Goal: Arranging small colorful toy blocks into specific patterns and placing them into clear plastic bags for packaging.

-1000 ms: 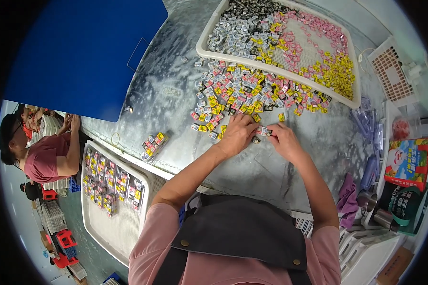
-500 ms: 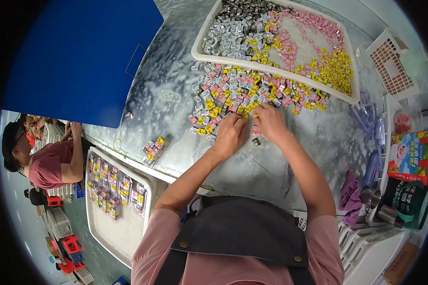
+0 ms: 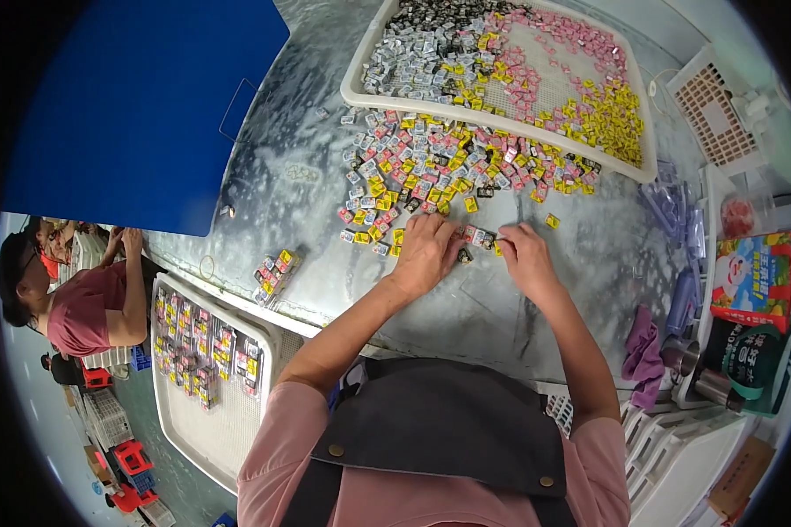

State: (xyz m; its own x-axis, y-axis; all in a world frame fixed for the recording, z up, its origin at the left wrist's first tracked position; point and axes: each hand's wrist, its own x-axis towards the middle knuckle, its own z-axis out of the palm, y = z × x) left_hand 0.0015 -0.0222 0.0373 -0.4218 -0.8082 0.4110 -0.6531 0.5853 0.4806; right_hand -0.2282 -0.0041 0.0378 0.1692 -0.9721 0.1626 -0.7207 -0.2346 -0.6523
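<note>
Watching from afar, I see a row of small pink, white and black boxes [image 3: 478,236] between the left hand [image 3: 424,252] at nine o'clock and right hand [image 3: 528,257] at three. Hands are apart; I can't tell if either grips. A white plastic tray [image 3: 413,104] sits at twelve.

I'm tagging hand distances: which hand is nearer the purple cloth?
Right. The right hand is ahead and left of the cloth; the left hand is farther left.

Short row of small blocks [image 3: 478,236], end to end on the grey surface [image 3: 413,329].
Red, white and dark faces, roughly level; yellow piece [image 3: 499,249] at right end; loose dark block [image 3: 464,256] just below.
</note>
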